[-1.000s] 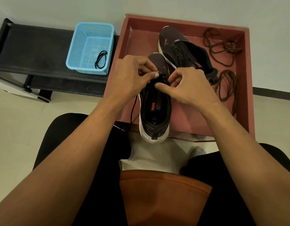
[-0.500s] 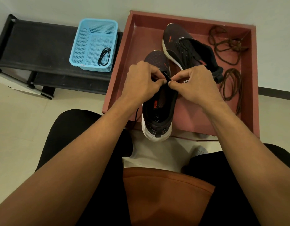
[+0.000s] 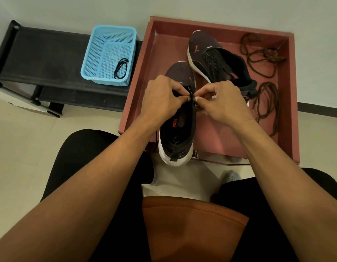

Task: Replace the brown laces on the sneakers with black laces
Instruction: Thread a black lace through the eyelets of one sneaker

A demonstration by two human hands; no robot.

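A dark sneaker with a white sole lies heel toward me at the near edge of the red tray. My left hand and my right hand meet over its tongue, and both pinch a black lace at the eyelets. A loose end of that lace hangs down the shoe's left side. The second sneaker, laced in black, lies behind at an angle. Two brown laces lie loose in the tray's right part.
A blue mesh basket with one coiled black lace stands on a low black shelf at the left. The tray sits against the wall. My knees and an orange garment fill the foreground above the pale floor.
Both hands shifted slightly toward me along the shoe's opening while working the black lace; the right hand now pinches it with finger and thumb. The view has tilted a little.
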